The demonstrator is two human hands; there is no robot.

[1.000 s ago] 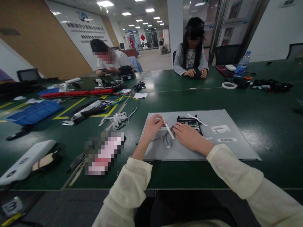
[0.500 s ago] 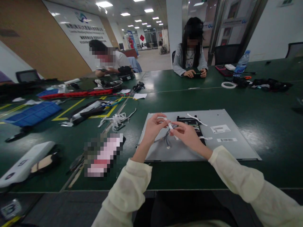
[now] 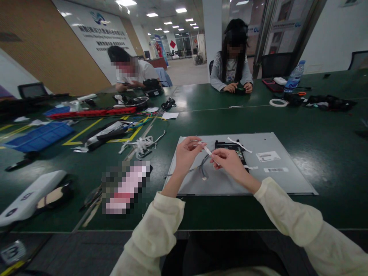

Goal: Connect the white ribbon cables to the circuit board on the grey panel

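Between my two hands runs a short white strip point(image 3: 208, 150), perhaps tape, held above a grey flat panel point(image 3: 276, 184). My left hand point(image 3: 188, 151) pinches its upper end, and my right hand point(image 3: 227, 161) pinches its lower end. Under and behind my right hand sits a black frame with a circuit board point(image 3: 228, 145), partly hidden by the fingers. Another white strip point(image 3: 240, 145) lies across its top corner, and a white piece point(image 3: 251, 167) sticks out at its right side. Grey cables point(image 3: 202, 168) with a small white connector rest on the panel below my hands.
Left of the panel lies a tangle of white strips point(image 3: 142, 146), with a pixelated pink object point(image 3: 129, 188) nearer me. A blue tray point(image 3: 38, 136) and a white device point(image 3: 31, 197) are further left. Across the table, a person point(image 3: 232, 61) handles a dark item near a water bottle point(image 3: 295, 76).
My right hand has shifted slightly right and down along the strip, so more of the white strip shows between my hands. My left hand has barely moved.
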